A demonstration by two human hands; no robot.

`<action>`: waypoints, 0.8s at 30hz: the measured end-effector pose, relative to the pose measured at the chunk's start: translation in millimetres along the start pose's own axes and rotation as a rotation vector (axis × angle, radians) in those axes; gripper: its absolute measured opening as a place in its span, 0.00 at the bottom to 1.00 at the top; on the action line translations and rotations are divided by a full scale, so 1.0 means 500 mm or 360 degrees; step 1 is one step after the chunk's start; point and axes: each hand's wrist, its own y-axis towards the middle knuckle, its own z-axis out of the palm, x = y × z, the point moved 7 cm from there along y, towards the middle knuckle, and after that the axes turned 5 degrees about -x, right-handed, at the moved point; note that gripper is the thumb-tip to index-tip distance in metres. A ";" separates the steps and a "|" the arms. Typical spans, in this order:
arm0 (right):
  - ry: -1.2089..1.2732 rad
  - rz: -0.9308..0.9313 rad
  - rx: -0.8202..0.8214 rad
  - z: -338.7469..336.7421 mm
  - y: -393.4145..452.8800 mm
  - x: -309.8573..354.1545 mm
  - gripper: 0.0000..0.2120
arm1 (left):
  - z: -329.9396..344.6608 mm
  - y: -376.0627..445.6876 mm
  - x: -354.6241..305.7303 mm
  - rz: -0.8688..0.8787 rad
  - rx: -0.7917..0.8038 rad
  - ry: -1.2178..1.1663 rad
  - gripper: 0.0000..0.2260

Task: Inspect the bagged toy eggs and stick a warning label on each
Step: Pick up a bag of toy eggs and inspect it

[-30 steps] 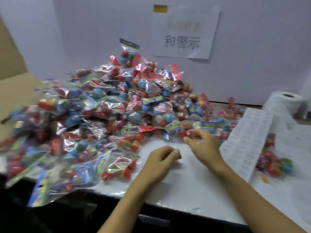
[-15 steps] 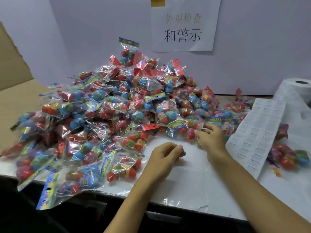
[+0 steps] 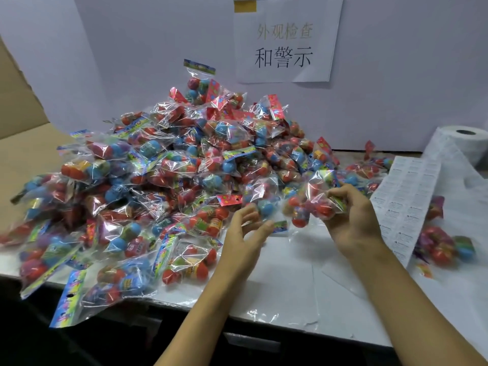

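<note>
Two bare forearms, no sleeves, rings or gloves.

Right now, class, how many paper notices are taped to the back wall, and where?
1. A single paper notice hangs on the wall behind the pile of bagged eggs, top centre, held by yellow tape. Others could be outside the view.

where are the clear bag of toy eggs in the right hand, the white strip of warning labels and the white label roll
clear bag of toy eggs (image 3: pixel 313 204), head view, on the red eggs inside
white strip of warning labels (image 3: pixel 406 202), head view, mid-strip, on printed labels
white label roll (image 3: pixel 472 143), head view, on its outer side
</note>
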 end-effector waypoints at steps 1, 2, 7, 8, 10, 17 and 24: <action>-0.0012 0.0063 0.0128 0.010 -0.004 -0.001 0.08 | 0.001 0.001 0.000 0.0012 0.0008 0.0007 0.28; -0.0025 0.0130 0.0248 0.021 -0.010 -0.003 0.08 | 0.004 0.001 -0.002 0.0019 0.0028 0.0001 0.29; -0.0397 0.0284 0.0555 0.047 -0.041 -0.037 0.10 | 0.016 -0.008 -0.012 -0.0007 0.0140 -0.0049 0.21; -0.0452 0.0255 0.0579 0.049 -0.045 -0.039 0.12 | 0.018 -0.011 -0.014 -0.0019 0.0159 -0.0051 0.21; -0.0447 0.0243 0.0603 0.053 -0.049 -0.039 0.16 | 0.022 -0.017 -0.017 -0.0042 0.0220 -0.0068 0.17; -0.0510 0.0283 0.0558 0.063 -0.049 -0.051 0.07 | 0.027 -0.025 -0.027 -0.0121 0.0299 -0.0249 0.12; -0.1019 0.0002 0.0593 0.076 -0.065 -0.061 0.13 | 0.004 -0.012 -0.025 -0.0152 0.0102 -0.0390 0.07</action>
